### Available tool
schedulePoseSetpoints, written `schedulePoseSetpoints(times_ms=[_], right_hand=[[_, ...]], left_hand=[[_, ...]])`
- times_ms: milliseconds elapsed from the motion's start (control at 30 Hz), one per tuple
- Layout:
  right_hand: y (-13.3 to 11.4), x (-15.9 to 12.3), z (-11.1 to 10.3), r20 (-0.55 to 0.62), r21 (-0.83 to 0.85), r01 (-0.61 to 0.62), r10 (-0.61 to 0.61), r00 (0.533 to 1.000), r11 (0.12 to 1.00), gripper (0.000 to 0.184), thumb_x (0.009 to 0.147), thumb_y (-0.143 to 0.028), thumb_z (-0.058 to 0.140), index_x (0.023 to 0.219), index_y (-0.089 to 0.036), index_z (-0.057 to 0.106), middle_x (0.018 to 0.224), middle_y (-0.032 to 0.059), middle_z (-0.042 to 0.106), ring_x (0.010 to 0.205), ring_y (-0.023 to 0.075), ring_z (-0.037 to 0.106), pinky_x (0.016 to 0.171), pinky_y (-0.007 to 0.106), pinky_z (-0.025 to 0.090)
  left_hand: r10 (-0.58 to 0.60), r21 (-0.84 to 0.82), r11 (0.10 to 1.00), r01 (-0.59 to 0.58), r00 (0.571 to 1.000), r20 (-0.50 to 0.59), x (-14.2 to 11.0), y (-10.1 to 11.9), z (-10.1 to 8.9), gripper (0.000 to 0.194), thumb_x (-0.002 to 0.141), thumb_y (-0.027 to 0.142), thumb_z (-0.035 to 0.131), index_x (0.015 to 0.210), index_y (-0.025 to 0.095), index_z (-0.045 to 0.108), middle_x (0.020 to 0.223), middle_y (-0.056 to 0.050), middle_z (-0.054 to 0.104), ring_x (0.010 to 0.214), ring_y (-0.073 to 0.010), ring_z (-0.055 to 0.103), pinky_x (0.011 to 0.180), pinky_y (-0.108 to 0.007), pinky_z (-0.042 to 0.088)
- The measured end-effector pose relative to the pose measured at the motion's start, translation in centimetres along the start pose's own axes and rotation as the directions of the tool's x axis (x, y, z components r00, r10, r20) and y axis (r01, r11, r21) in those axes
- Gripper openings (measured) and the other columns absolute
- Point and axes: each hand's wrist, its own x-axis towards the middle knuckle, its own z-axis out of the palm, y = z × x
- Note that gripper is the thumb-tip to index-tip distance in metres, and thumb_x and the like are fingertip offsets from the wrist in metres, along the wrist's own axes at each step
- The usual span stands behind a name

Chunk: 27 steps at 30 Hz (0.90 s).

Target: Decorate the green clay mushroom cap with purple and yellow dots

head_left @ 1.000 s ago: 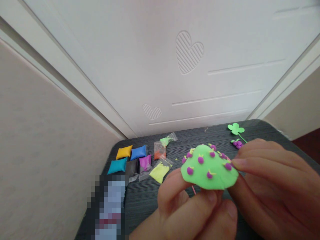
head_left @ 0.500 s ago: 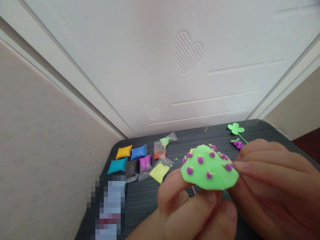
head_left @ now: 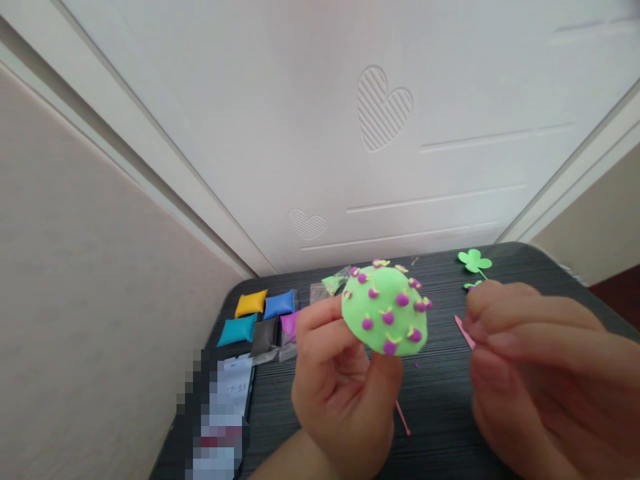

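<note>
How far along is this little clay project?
Looks done: a bright green four-lobed clay leaf lying on the dark tabletop. In hand: the left hand holds a bright green clay dome, dotted with purple balls and yellow strips, so seemingly well along; the right hand is clear of it. What is left is hard to tell: bare green remains between balls, and the plump teal packet looks full.

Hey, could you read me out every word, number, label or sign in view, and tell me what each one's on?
"7:55", on the pale lit screen of the dark-edged phone; a digit before it may be hidden.
The rest of that screen is pixelated and unreadable.
No legible text on the shiny yellow packet, shiny blue packet, shiny teal packet or the green dome dotted with purple balls.
</note>
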Motion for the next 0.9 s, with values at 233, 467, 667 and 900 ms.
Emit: schedulePoseSetpoints(times_ms=[233, 467, 667, 900], right_hand=[[1.9, -1.4, 1.7, 0.178, 0.253, -0.435, 0.4, 0.899, 0.864, 0.027, 0.079, -0.013, 0.053, 0.102, -0.027, 0.056, 0.084, 0.0001, 0.057, 0.076, 0.0131, 0.054, 0.068, 0.028, 0.046], [1.6, -1.7, 2.1, 0.424, 0.544, -0.634, 0.471, 0.773, 0.55, 0.03, 0.083, -0.024, 0.051, 0.111, -0.035, 0.053, 0.101, -0.0005, 0.063, 0.094, 0.017, 0.059, 0.082, 0.031, 0.05], [1.9, -1.6, 2.3, 0.436, 0.586, -0.698, 0.565, 0.7, 0.413, 0.029, 0.08, -0.025, 0.055, 0.105, -0.037, 0.057, 0.107, -0.0033, 0.063, 0.102, 0.0192, 0.058, 0.083, 0.031, 0.051], [2.6, -1.4, 2.5, 0.387, 0.56, -0.7, 0.606, 0.695, 0.444, 0.022, 0.082, -0.03, 0.052, 0.101, -0.037, 0.059, 0.109, -0.0047, 0.062, 0.1, 0.0166, 0.059, 0.078, 0.027, 0.053]], left_hand=[[-0.101, -0.041, 0.994, 0.101, 0.995, 0.007, -0.2, 0.2, -0.1, 0.037, 0.063, -0.009, 0.06, 0.09, 0.016, 0.057, 0.094, 0.001, 0.058, 0.09, -0.0083, 0.054, 0.082, -0.021, 0.045], [-0.11, -0.029, 0.993, 0.112, 0.992, 0.065, -0.3, 0.4, -0.2, 0.035, 0.062, -0.009, 0.061, 0.087, 0.015, 0.056, 0.097, 0.0, 0.06, 0.092, -0.0103, 0.056, 0.085, -0.025, 0.045], [-0.134, -0.042, 0.989, 0.141, 0.982, 0.131, -0.3, 0.2, -0.4, 0.032, 0.061, -0.006, 0.061, 0.084, 0.016, 0.057, 0.092, -0.003, 0.06, 0.089, -0.0148, 0.057, 0.081, -0.032, 0.047], [-0.105, -0.003, 0.994, 0.107, 0.975, 0.194, 0.0, 0.0, -0.6, 0.032, 0.063, 0.001, 0.061, 0.09, 0.019, 0.058, 0.083, -0.003, 0.062, 0.092, -0.018, 0.055, 0.086, -0.038, 0.045]])
